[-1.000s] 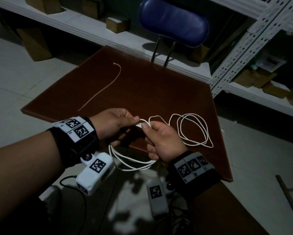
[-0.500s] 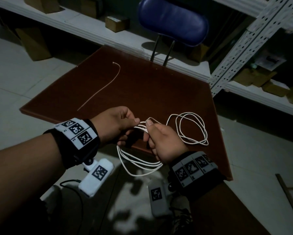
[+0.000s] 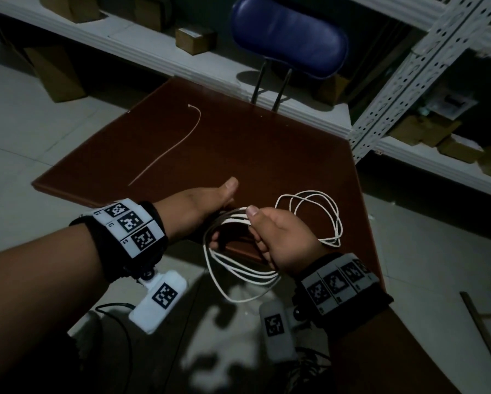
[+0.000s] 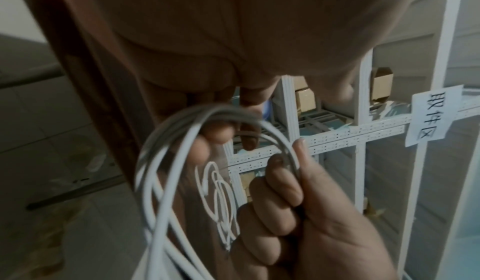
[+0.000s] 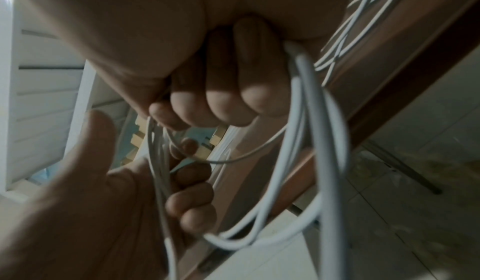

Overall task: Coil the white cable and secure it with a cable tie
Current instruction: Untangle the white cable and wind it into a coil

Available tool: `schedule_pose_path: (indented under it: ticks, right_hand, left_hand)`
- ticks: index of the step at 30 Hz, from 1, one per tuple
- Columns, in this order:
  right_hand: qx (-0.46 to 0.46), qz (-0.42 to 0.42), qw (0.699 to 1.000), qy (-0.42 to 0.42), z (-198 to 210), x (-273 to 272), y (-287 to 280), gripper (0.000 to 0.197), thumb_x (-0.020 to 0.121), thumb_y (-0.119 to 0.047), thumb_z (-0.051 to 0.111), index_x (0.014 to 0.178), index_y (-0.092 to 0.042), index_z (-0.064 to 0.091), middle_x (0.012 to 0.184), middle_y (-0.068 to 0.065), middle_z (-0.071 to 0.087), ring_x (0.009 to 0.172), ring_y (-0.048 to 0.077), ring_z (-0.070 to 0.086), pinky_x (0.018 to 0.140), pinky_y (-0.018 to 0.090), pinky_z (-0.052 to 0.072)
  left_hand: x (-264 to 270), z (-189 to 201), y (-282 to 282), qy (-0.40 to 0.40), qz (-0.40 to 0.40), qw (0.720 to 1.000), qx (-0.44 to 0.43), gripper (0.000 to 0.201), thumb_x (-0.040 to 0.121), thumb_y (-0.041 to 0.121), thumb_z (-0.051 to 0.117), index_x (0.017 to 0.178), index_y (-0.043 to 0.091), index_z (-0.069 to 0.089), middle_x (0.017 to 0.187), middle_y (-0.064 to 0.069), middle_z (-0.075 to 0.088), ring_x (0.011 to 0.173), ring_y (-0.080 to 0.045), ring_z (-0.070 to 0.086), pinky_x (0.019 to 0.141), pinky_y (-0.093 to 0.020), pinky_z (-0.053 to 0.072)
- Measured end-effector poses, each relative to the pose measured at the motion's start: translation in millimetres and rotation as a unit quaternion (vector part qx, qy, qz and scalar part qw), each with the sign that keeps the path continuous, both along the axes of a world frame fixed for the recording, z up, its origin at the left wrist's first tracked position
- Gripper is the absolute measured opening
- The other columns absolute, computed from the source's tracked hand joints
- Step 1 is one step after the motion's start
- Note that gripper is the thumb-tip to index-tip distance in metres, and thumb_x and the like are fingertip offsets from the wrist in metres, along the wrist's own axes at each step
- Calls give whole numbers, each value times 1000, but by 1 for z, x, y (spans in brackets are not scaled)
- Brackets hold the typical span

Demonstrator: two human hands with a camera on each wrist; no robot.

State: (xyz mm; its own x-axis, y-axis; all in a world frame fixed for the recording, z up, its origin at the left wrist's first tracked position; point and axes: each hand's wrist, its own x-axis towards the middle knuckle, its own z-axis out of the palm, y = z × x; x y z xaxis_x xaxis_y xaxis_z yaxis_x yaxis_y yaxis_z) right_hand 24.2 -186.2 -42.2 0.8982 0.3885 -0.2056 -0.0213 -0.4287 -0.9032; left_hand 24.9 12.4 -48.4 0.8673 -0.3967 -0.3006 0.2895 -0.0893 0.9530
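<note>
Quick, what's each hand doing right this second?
Left hand: thumb raised, other fingers curled under the coiled loops of the white cable.
Right hand: fingers curled round the same loops, thumb pinching on top.

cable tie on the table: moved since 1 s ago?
No. The cable tie lies in the same curve on the brown table, same spot near its left edge; only the camera shifted slightly.
</note>
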Motion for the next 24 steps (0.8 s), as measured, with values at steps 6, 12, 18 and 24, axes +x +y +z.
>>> schedule_pose_path:
  ticks: [6,12,18,24]
  right_hand:
    - [83,-68,991,82,17,2,-1,45,106,-41,41,67,-18,44,48,-4,34,33,7,23,37,14,19]
    - [131,-139,975,114,15,8,2,44,104,-48,39,71,-19,43,47,-7,33,34,7,23,41,13,21]
    - [165,-173,964,114,10,10,6,45,105,-49,38,73,-18,42,45,-9,32,35,7,23,41,16,20]
    - [177,-173,962,120,-1,6,16,45,105,-49,39,77,-14,44,45,-7,30,35,9,26,43,23,27]
  left_hand:
    - [-2,-1,7,-86,-10,989,116,22,76,22,83,74,19,61,64,2,63,59,-13,59,58,-31,46]
    - [-3,2,-3,-32,92,995,-10,9,94,-2,56,90,7,55,67,-9,65,55,-16,65,50,-25,50]
    - [-1,3,-10,78,182,957,-212,8,92,0,50,88,4,56,59,-9,42,44,-18,38,57,-35,52]
    - [-2,0,-14,121,231,933,-248,18,93,7,57,76,12,54,58,-1,27,46,-11,20,42,-20,26]
